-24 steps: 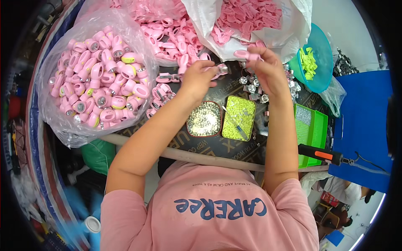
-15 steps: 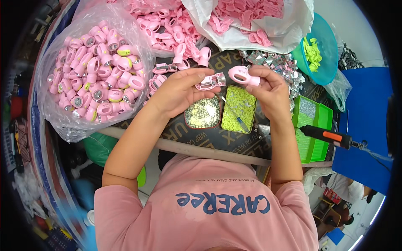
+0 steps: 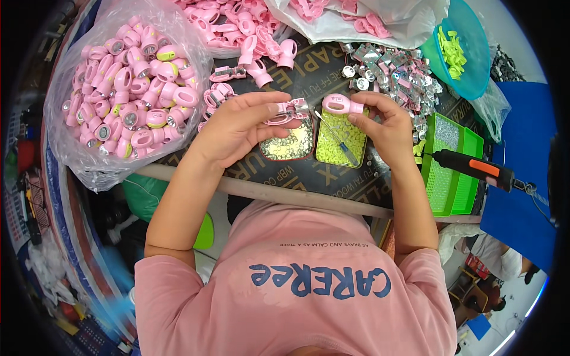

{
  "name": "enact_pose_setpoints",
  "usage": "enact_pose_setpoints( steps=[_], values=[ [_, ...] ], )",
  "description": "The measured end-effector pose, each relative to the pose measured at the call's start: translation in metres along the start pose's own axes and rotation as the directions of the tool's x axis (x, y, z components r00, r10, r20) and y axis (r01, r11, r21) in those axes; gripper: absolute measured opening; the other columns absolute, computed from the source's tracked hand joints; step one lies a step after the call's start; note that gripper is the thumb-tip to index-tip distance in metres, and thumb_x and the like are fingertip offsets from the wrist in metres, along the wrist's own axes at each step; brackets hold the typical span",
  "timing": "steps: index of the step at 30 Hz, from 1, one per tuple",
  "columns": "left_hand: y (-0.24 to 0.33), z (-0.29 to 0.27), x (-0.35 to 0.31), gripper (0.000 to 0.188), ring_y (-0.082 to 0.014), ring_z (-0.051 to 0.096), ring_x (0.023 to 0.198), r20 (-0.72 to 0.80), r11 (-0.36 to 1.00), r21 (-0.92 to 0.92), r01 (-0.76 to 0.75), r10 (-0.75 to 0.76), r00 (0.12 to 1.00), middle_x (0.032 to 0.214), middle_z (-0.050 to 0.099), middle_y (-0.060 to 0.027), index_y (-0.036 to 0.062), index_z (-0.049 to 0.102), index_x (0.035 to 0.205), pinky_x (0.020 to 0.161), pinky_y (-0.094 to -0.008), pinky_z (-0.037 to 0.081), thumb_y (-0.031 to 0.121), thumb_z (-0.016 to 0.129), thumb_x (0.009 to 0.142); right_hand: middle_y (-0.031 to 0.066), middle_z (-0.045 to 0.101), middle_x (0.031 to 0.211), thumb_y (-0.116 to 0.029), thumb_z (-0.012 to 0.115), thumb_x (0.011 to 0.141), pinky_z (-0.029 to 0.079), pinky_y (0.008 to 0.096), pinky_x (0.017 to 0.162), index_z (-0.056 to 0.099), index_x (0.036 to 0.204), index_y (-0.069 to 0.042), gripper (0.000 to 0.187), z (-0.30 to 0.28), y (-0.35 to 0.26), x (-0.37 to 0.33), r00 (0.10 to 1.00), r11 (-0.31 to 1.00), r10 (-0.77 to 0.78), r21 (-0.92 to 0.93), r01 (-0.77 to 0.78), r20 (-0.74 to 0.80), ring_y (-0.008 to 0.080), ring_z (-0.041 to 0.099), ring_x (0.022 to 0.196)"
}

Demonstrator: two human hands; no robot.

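Bare strip of counter (image 3: 285, 175) between silver-parts tin (image 3: 287, 159), yellow-green-parts tin (image 3: 336, 166) and front edge (image 3: 285, 196); gap between held pieces. White sack (image 3: 415, 21) cut off at top. Pink shell with metal insert (image 3: 290, 113) partly covered by left hand (image 3: 240, 124), gripped over silver-parts tin. Right hand (image 3: 389, 124) pinches pink casing (image 3: 338, 104) over yellow-green-parts tin.

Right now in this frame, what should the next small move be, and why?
Likely bring the right hand inward, so its pink housing meets the pink part with metal fittings in the left hand: both pieces are held side by side, with a gap between them.
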State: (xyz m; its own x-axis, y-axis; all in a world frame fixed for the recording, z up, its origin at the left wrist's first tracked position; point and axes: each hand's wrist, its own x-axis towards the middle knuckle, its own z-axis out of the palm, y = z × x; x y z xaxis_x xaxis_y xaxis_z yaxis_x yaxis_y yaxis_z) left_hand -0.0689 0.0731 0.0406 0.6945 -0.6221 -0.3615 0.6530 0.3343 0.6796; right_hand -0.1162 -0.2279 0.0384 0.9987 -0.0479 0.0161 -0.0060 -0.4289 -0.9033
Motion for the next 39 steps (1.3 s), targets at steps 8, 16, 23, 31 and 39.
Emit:
enact_pose_setpoints(
  steps=[8, 16, 23, 31, 39],
  values=[
    [-0.011, -0.005, -0.005, 0.036, -0.0334, 0.071, 0.111, -0.002, 1.000, -0.015, 0.020, -0.020, 1.000, 0.127, 0.067, -0.0232, -0.0100, 0.056, 0.135, 0.088, -0.0331, 0.064, 0.007, 0.056, 0.103, 0.0070, 0.070, 0.112, 0.000, 0.083, 0.072, 0.050, 0.0408, 0.089, 0.076, 0.102, -0.008, 0.032, 0.007, -0.004, -0.001, 0.854, 0.719, -0.520, -0.543, 0.433, -0.007, 0.0307, 0.063, 0.105],
    [-0.010, -0.002, -0.003, 0.039, -0.0338, 0.071, 0.111, 0.054, 0.998, -0.055, -0.004, 0.007, 0.999, 0.127, 0.067, -0.0225, -0.0113, 0.056, 0.134, 0.091, -0.0365, 0.062, 0.015, 0.052, 0.106, 0.0047, 0.060, 0.085, -0.004, 0.069, 0.074, 0.051, 0.0369, 0.080, 0.075, 0.084, -0.007, 0.012, 0.021, -0.013, 0.005, 0.803, 0.589, -0.521, -0.558, 0.584, 0.289, 0.0251, 0.059, 0.089],
    [-0.011, -0.001, -0.002, 0.039, -0.0340, 0.071, 0.111, 0.042, 0.997, -0.081, -0.013, 0.016, 0.999, 0.125, 0.068, -0.0219, -0.0111, 0.056, 0.134, 0.091, -0.0364, 0.062, 0.015, 0.052, 0.106, 0.0053, 0.059, 0.085, -0.004, 0.066, 0.075, 0.051, 0.0366, 0.081, 0.070, 0.077, -0.005, 0.004, 0.022, -0.014, 0.010, 0.762, 0.470, -0.527, -0.619, 0.630, 0.376, 0.0250, 0.058, 0.087],
    [-0.011, -0.001, 0.001, 0.040, -0.0339, 0.071, 0.111, 0.073, 0.997, -0.082, -0.013, 0.019, 0.997, 0.123, 0.069, -0.0213, -0.0106, 0.057, 0.134, 0.092, -0.0358, 0.061, 0.018, 0.054, 0.106, 0.0073, 0.061, 0.088, -0.003, 0.067, 0.076, 0.051, 0.0386, 0.082, 0.068, 0.082, -0.004, 0.006, 0.020, -0.013, 0.011, 0.761, 0.467, -0.509, -0.613, 0.637, 0.402, 0.0275, 0.058, 0.089],
    [-0.012, 0.009, 0.004, 0.039, -0.0323, 0.071, 0.110, 0.085, 0.996, -0.090, 0.026, -0.018, 0.996, 0.121, 0.070, -0.0207, -0.0104, 0.057, 0.134, 0.090, -0.0360, 0.061, 0.016, 0.055, 0.105, 0.0109, 0.060, 0.104, 0.001, 0.077, 0.076, 0.046, 0.0413, 0.087, 0.063, 0.092, -0.005, 0.021, 0.024, -0.073, 0.006, 0.822, 0.785, -0.482, -0.266, 0.559, 0.305, 0.0333, 0.055, 0.101]
  ],
)
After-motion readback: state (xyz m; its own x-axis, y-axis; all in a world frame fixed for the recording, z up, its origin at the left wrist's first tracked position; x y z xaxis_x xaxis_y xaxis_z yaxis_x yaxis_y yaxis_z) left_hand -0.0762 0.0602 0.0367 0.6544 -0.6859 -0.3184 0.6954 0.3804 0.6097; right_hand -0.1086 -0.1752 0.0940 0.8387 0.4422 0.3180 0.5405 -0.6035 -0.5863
